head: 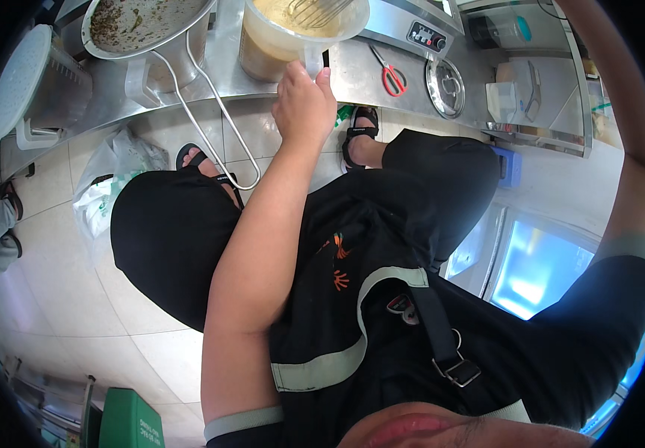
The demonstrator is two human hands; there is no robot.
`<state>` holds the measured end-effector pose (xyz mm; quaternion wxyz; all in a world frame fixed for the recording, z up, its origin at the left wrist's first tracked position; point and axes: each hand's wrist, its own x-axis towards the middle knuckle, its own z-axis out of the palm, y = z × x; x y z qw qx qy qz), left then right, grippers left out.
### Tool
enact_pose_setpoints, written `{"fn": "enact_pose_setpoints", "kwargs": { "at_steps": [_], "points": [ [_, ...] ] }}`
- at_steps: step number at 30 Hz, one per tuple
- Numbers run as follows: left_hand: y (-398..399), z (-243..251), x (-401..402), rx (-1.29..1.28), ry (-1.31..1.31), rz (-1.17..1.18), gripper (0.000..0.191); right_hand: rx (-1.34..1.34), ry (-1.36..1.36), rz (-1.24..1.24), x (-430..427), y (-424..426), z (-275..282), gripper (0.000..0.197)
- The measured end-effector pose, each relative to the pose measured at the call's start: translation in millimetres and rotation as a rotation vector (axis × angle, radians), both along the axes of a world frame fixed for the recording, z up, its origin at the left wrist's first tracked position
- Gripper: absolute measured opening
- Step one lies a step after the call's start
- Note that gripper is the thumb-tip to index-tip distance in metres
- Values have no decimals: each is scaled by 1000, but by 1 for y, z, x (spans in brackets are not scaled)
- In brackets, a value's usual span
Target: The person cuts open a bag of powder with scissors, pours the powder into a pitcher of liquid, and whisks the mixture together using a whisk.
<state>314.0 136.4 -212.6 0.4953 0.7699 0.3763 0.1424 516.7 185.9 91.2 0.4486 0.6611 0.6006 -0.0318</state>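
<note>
My left hand (305,106) is closed around the handle of a translucent plastic measuring pitcher (263,59), which stands on the steel counter (350,70). Inside it is a pale tan, frothy liquid (272,14), with a wire whisk (314,11) dipping into it. My right hand is out of view; its forearm (608,73) runs up past the top edge at the right. To the left, a metal strainer (148,31) with dark residue in its mesh rests over a second pitcher (174,78). Its long wire handle (204,84) juts out beyond the counter edge.
Red-handled scissors (392,78) and a round metal lid (445,87) lie beside a steel appliance with a control panel (427,38). A lidded pitcher (56,84) stands far left. On the floor are a plastic bag (115,173), another person's feet (11,224) and a green bin (129,420).
</note>
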Motion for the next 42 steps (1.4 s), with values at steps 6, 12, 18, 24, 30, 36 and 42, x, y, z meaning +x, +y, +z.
{"fn": "enact_pose_setpoints", "kwargs": {
  "at_steps": [6,12,18,24,30,36,42],
  "points": [
    [3,2,-2,-30,5,21,47,-69,49,-187,-27,5,2,30],
    [2,4,1,-30,-45,14,49,-142,85,-550,-40,21,8,34],
    [8,-9,-1,-117,-181,93,40,-118,189,-32,-44,17,-68,28],
    [-8,-9,5,-124,-294,181,38,-141,27,-163,-45,36,-122,44],
    [-4,-12,3,-117,-234,142,37,-93,175,-277,-44,48,-113,56],
    [-4,-9,0,-128,-221,128,38,-121,75,-177,-24,55,-130,52],
    [2,-12,-5,-132,-214,120,37,-146,222,-303,-27,62,-114,63]
  ]
}}
